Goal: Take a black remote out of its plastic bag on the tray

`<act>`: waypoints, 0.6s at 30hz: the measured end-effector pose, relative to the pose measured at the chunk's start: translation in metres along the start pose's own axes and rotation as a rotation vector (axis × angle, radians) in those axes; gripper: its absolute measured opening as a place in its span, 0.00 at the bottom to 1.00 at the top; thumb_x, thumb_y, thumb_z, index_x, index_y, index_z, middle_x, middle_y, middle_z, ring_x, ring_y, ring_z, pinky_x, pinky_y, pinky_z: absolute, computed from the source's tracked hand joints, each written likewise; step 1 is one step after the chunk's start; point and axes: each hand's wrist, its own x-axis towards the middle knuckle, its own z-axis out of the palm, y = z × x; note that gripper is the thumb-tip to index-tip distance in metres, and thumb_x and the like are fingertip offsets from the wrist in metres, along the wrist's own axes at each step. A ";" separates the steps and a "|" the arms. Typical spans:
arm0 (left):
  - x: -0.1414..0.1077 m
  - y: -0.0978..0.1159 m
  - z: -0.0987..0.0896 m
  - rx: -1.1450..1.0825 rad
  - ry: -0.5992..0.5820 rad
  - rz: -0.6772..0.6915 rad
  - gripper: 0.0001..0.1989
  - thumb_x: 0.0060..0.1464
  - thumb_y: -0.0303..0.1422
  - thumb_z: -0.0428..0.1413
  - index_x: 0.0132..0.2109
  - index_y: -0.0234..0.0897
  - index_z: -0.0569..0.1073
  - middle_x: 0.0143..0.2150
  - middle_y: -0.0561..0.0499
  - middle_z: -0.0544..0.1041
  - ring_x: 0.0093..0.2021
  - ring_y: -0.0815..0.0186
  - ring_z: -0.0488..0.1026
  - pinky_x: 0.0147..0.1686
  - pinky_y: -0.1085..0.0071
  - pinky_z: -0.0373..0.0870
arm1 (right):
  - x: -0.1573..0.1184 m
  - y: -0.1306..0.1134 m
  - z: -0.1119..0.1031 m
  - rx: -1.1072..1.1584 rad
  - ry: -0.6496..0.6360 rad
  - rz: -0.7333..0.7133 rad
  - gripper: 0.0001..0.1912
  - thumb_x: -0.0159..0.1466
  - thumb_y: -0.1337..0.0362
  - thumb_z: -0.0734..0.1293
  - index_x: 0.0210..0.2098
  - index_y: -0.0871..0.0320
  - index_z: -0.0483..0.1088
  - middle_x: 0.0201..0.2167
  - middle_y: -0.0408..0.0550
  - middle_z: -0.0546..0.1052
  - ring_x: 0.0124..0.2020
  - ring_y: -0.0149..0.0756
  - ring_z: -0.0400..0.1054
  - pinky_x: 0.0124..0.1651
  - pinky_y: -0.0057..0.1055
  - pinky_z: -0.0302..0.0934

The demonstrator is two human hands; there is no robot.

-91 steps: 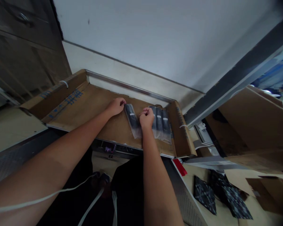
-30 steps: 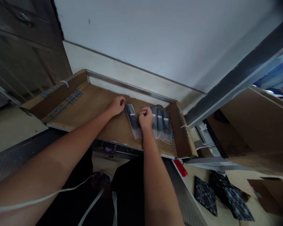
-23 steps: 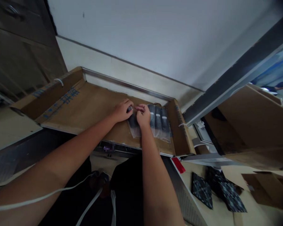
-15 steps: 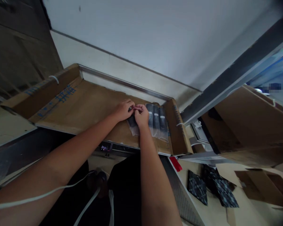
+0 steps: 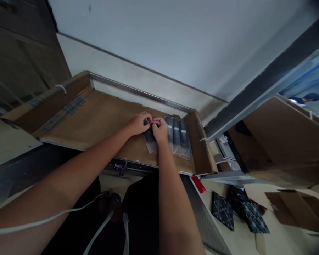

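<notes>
My left hand and my right hand meet over the cardboard-lined tray, thumbs and fingers pinched together at the tips. What lies between the fingertips is too small to make out. Beneath them is a dark item in a clear plastic bag, its upper part mostly covered by my hands. To the right of my right hand lie more bagged dark items, side by side, each with a small white label band. Their clear bag ends point toward me.
Raised cardboard sides border the tray, fastened with white ties. A white panel rises behind it. At right stand a large cardboard box and, lower down, dark patterned packages. A person in a dark cap is beyond the box.
Both hands stay almost in the same place, still pinched together over the bagged item. The view has shifted very slightly, and the person beyond the box shows in a slightly different position.
</notes>
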 end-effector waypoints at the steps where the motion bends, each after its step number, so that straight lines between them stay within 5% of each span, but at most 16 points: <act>1: 0.000 0.000 0.000 0.000 -0.006 -0.002 0.06 0.50 0.26 0.56 0.37 0.38 0.72 0.38 0.51 0.74 0.33 0.69 0.68 0.37 0.70 0.66 | 0.000 0.000 0.000 -0.001 -0.003 -0.004 0.09 0.53 0.69 0.62 0.35 0.55 0.67 0.31 0.44 0.78 0.36 0.36 0.75 0.42 0.32 0.68; 18: 0.000 0.002 0.000 -0.010 0.001 -0.032 0.05 0.50 0.26 0.55 0.36 0.38 0.71 0.36 0.51 0.73 0.34 0.68 0.68 0.37 0.69 0.65 | -0.001 -0.003 0.000 -0.045 0.008 0.002 0.09 0.53 0.70 0.61 0.34 0.55 0.67 0.31 0.44 0.78 0.37 0.36 0.75 0.44 0.33 0.68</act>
